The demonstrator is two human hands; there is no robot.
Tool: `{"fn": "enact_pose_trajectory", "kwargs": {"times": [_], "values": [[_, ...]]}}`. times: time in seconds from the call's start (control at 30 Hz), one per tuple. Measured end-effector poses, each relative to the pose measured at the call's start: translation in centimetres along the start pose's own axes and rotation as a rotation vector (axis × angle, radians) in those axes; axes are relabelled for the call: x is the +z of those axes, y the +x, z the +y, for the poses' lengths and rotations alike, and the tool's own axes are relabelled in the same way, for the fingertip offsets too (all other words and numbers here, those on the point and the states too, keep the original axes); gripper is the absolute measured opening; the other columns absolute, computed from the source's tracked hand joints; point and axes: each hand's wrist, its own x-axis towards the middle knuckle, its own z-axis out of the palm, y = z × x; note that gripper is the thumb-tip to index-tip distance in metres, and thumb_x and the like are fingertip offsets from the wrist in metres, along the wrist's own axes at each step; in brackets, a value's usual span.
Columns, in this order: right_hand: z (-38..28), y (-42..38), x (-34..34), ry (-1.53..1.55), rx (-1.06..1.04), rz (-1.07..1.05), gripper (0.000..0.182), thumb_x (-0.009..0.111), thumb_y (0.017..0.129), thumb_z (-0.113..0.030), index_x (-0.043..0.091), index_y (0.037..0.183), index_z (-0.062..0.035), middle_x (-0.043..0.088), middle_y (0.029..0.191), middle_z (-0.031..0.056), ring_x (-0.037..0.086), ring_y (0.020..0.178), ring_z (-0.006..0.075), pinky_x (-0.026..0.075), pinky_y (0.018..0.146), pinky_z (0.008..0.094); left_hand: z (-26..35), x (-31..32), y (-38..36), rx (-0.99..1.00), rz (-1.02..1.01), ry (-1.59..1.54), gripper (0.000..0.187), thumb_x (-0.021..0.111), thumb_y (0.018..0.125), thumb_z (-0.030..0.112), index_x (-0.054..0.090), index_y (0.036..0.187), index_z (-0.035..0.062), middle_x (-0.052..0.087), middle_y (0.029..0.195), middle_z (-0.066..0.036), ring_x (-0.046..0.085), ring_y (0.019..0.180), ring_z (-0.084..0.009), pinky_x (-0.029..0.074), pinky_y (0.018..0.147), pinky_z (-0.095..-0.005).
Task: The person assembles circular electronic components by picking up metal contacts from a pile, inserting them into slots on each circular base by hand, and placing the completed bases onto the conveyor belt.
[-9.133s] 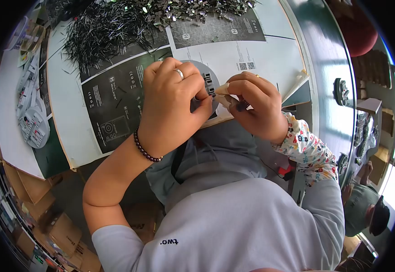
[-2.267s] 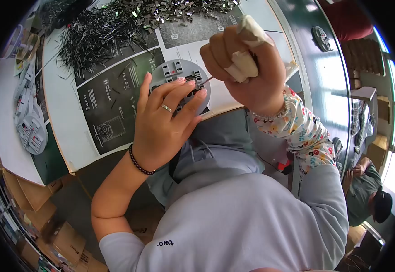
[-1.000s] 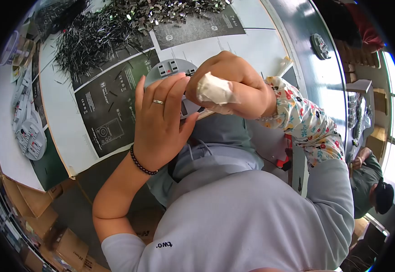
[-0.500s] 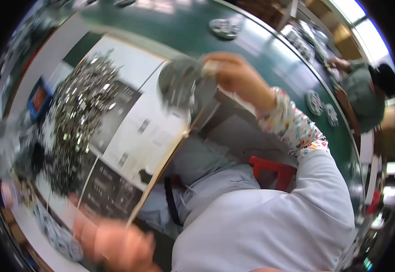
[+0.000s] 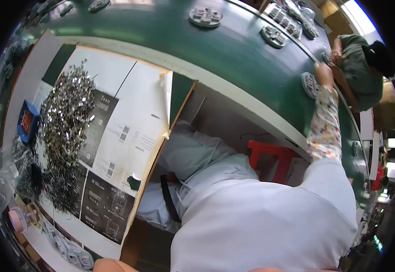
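Note:
My right hand (image 5: 325,75), in a floral sleeve, reaches far out to the right over the green work surface. Its fingers look curled, and what is in them is hidden. Close beside it lies a grey oval housing (image 5: 310,85) with small parts on it. Only a patch of skin of my left hand (image 5: 111,265) shows at the bottom edge; its fingers are out of sight. To the left, a heap of small shiny metal pieces (image 5: 68,106) lies on a printed cardboard sheet (image 5: 150,102), with darker thin pieces (image 5: 61,188) at its lower end.
More oval housings (image 5: 205,18) lie along the green surface (image 5: 161,27). A co-worker (image 5: 360,75) works across it at the right. A blue tray (image 5: 28,121) with reddish pieces, a clear plastic bag (image 5: 0,177) and a pink-lidded jar (image 5: 18,220) stand left. A red stool (image 5: 270,158) is below.
My right hand has swung from above the cardboard to the far right, and the blurred grey object it held there is no longer over the cardboard. My left hand has dropped toward the bottom edge.

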Motion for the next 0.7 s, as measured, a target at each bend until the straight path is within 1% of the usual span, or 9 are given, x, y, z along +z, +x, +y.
{"fn": "enact_pose_trajectory", "kwargs": {"times": [0.1, 0.2, 0.3, 0.37, 0.43, 0.5, 0.53, 0.6, 0.7], "values": [[1.8, -4.6, 0.5, 0.176, 0.373, -0.407, 0.033, 0.059, 0.094, -0.035, 0.075, 0.099, -0.0062, 0.070, 0.102, 0.0281, 0.070, 0.096, 0.0423, 0.054, 0.088, 0.0489, 0.2, -0.7, -0.6, 0.007, 0.003, 0.014, 0.041, 0.071, 0.090, 0.025, 0.059, 0.120, 0.0009, 0.053, 0.132, -0.020, 0.051, 0.117, -0.0339, 0.042, 0.100, -0.0501], [1.3, -9.0, 0.5, 0.418, 0.413, -0.202, 0.047, 0.052, 0.095, -0.040, 0.074, 0.105, 0.0000, 0.067, 0.109, 0.0299, 0.066, 0.103, 0.0466, 0.053, 0.092, 0.0528, 0.2, -1.2, -1.1, 0.024, 0.010, 0.021, 0.038, 0.070, 0.091, 0.024, 0.059, 0.119, 0.0007, 0.054, 0.130, -0.019, 0.052, 0.115, -0.0330, 0.043, 0.099, -0.0490], [2.5, -8.8, 1.8, 0.232, 0.472, -0.220, 0.038, 0.058, 0.095, -0.031, 0.075, 0.106, 0.0009, 0.073, 0.104, 0.0256, 0.072, 0.093, 0.0386, 0.056, 0.084, 0.0453, 0.3, -1.9, -1.4, 0.033, 0.034, 0.053, 0.036, 0.069, 0.092, 0.023, 0.060, 0.118, 0.0005, 0.055, 0.127, -0.019, 0.053, 0.113, -0.0322, 0.044, 0.097, -0.0480], [1.2, -6.3, 1.8, 1.033, 0.487, -0.172, 0.026, 0.067, 0.092, -0.021, 0.075, 0.107, -0.0014, 0.076, 0.091, 0.0123, 0.072, 0.081, 0.0211, 0.056, 0.075, 0.0325, 0.5, -2.4, -2.0, 0.029, 0.055, 0.086, 0.034, 0.068, 0.093, 0.022, 0.060, 0.118, 0.0003, 0.056, 0.126, -0.019, 0.054, 0.112, -0.0316, 0.044, 0.096, -0.0473], [-7.3, -1.9, -3.6, 1.198, 0.182, -0.099, 0.020, 0.069, 0.092, -0.010, 0.073, 0.110, -0.0023, 0.071, 0.086, 0.0020, 0.064, 0.076, 0.0088, 0.052, 0.069, 0.0242, 0.8, -3.0, -2.7, 0.025, 0.070, 0.114, 0.032, 0.068, 0.093, 0.021, 0.060, 0.117, 0.0002, 0.057, 0.124, -0.019, 0.055, 0.111, -0.0311, 0.045, 0.095, -0.0466], [-22.5, -0.8, -16.7, 1.497, -0.216, 0.017, 0.021, 0.060, 0.095, -0.003, 0.068, 0.115, -0.0018, 0.068, 0.090, 0.0035, 0.063, 0.072, 0.0115, 0.051, 0.064, 0.0267, 1.4, -3.8, -3.2, 0.026, 0.082, 0.135, 0.031, 0.067, 0.094, 0.021, 0.061, 0.116, 0.0000, 0.058, 0.123, -0.019, 0.055, 0.109, -0.0305, 0.046, 0.094, -0.0459], [-27.8, -1.6, -23.6, 1.333, -0.229, -0.174, 0.028, 0.056, 0.093, 0.002, 0.067, 0.118, -0.0046, 0.067, 0.091, 0.0031, 0.063, 0.080, 0.0122, 0.053, 0.071, 0.0283, 1.6, -4.1, -3.5, 0.026, 0.088, 0.137, 0.030, 0.066, 0.094, 0.020, 0.061, 0.116, -0.0001, 0.058, 0.122, -0.019, 0.055, 0.109, -0.0302, 0.046, 0.094, -0.0455], [-37.1, -1.8, -29.9, 1.186, -1.085, 0.250, 0.043, 0.062, 0.076, 0.005, 0.062, 0.117, -0.0074, 0.064, 0.100, 0.0083, 0.065, 0.092, 0.0240, 0.056, 0.075, 0.0349, 2.3, -5.0, -4.1, 0.029, 0.106, 0.158, 0.028, 0.066, 0.095, 0.019, 0.061, 0.115, -0.0002, 0.059, 0.120, -0.018, 0.056, 0.107, -0.0297, 0.047, 0.093, -0.0448], [-47.1, -7.3, -38.6, 1.276, -1.609, 0.259, 0.033, 0.062, 0.082, -0.003, 0.063, 0.115, -0.0057, 0.064, 0.111, 0.0112, 0.066, 0.098, 0.0293, 0.059, 0.078, 0.0383, 3.7, -6.7, -5.0, 0.033, 0.140, 0.205, 0.026, 0.065, 0.096, 0.018, 0.062, 0.114, -0.0005, 0.060, 0.118, -0.018, 0.057, 0.105, -0.0288, 0.048, 0.091, -0.0438]]}}
